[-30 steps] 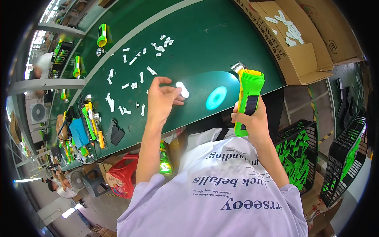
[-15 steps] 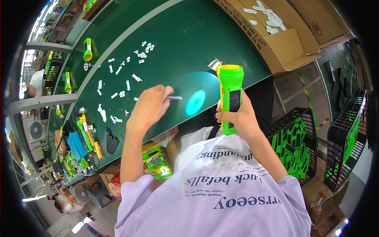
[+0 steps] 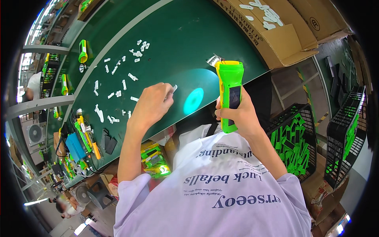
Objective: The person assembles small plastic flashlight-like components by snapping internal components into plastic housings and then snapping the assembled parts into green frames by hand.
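My right hand [image 3: 244,111] is wrapped round a green and yellow flashlight body [image 3: 231,75] with a dark panel on its side. The flashlight stands roughly upright, its wide end away from me. A shiny reflector [image 3: 215,60] hangs out beside that end on wires, and a bluish light spot [image 3: 194,101] falls on the green table [image 3: 189,35]. To the left, my left hand [image 3: 153,103] pinches a small white plastic piece [image 3: 175,88] just above the table. Its fingertips are partly hidden behind the hand.
Several white plastic pieces [image 3: 132,76] lie scattered on the table's left. A cardboard box [image 3: 282,43] holding white parts stands far right. Black crates [image 3: 312,118] with green parts are at right. Tools, a blue box [image 3: 75,146] and a yellow-handled screwdriver [image 3: 96,150] lie at left.
My left hand has turned slightly, so the white piece now tilts up and shows less of its length. The right hand still holds the flashlight in nearly the same place.
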`<action>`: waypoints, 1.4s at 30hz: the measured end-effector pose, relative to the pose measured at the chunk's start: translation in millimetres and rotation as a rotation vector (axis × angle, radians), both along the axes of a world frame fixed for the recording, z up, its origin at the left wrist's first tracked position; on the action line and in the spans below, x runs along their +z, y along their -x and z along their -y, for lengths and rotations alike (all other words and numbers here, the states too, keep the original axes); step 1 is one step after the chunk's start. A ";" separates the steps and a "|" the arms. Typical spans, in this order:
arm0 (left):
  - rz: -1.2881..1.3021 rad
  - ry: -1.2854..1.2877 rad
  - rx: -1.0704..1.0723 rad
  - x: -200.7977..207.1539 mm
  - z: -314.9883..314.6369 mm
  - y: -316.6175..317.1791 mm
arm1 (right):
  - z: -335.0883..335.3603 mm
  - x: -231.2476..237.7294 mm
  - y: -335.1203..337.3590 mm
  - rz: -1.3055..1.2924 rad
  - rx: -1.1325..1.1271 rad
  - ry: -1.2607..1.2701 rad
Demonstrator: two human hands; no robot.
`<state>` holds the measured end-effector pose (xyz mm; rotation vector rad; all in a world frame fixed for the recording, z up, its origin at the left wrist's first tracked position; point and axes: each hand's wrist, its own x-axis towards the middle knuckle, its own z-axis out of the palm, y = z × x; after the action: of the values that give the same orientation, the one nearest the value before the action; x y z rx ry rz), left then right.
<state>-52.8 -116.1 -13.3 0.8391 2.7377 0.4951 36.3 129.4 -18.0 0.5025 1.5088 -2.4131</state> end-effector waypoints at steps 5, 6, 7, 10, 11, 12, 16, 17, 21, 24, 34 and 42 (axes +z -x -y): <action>-0.092 0.026 0.182 -6.2 5.5 5.5 | 0.3 -4.3 1.5 0.019 -0.007 0.021; -0.093 0.027 0.182 -6.9 7.6 5.9 | 0.8 -3.8 0.9 0.019 -0.007 0.022; -0.085 -0.014 0.202 -8.9 9.3 6.3 | 0.6 -3.2 0.7 0.018 0.000 0.012; -0.031 -0.057 0.279 -6.2 5.6 7.4 | 1.0 -3.3 1.3 0.015 0.009 0.004; 0.014 -0.060 0.336 -4.2 3.2 7.6 | 1.2 -3.4 1.9 0.013 0.010 0.007; 0.014 -0.059 0.336 -3.6 1.8 7.5 | 1.7 -3.7 2.2 0.013 0.010 0.008; 0.020 -0.067 0.350 -3.1 0.4 9.3 | 0.8 -7.0 2.4 0.011 0.017 0.025; 0.027 -0.079 0.341 -3.7 1.3 10.4 | 0.4 -8.1 2.4 0.000 0.026 0.033; 0.049 -0.208 0.327 -9.2 15.3 15.6 | -0.1 -6.4 3.3 0.000 0.026 0.009; -0.014 -0.167 0.357 -7.8 21.6 17.9 | -0.2 -5.6 3.5 0.005 0.014 0.015; -0.120 -0.086 0.227 -8.7 10.7 16.1 | 0.9 -6.6 1.6 0.002 0.027 -0.013; 0.119 -0.052 0.215 6.1 -13.4 25.2 | -0.3 -10.5 0.0 -0.018 0.046 -0.014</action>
<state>-78.0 -102.7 -7.2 0.5107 2.7277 0.6377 36.3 129.8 -28.4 0.4445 1.5290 -2.3796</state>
